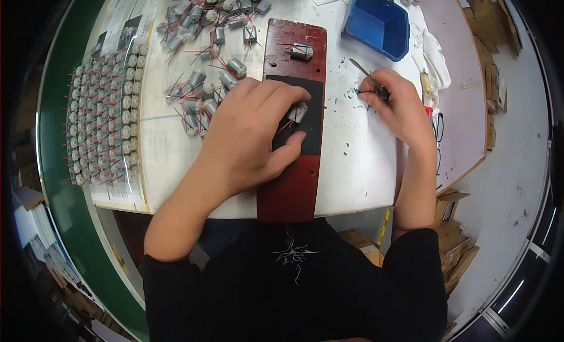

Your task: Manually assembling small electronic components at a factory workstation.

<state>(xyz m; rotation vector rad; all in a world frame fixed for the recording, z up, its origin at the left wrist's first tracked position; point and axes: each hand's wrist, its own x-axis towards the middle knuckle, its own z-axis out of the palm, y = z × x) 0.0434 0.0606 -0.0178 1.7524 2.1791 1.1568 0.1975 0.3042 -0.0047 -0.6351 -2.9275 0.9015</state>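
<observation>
A small silver motor (298, 113) with red and black wires lies on the black pad (315, 121) of a dark red board (288, 192). Curved around this motor is my left hand (244, 127), its thumb and index finger apart on either side, the index fingertip close to the motor's far end. My right hand (402, 104), to the right of the board, is closed on a thin pointed metal tool (365, 73) that slants up and left. Tiny green flecks (331, 101) lie between board and hand. Another motor (302, 51) rests on the board's far end.
Loose wired motors (194, 16) are heaped left of the board. At the far left, rows of motors (106, 116) stand packed together. A blue bin (379, 24) sits back right, near a white cloth (433, 57), a wooden-handled tool (425, 81) and glasses (440, 127).
</observation>
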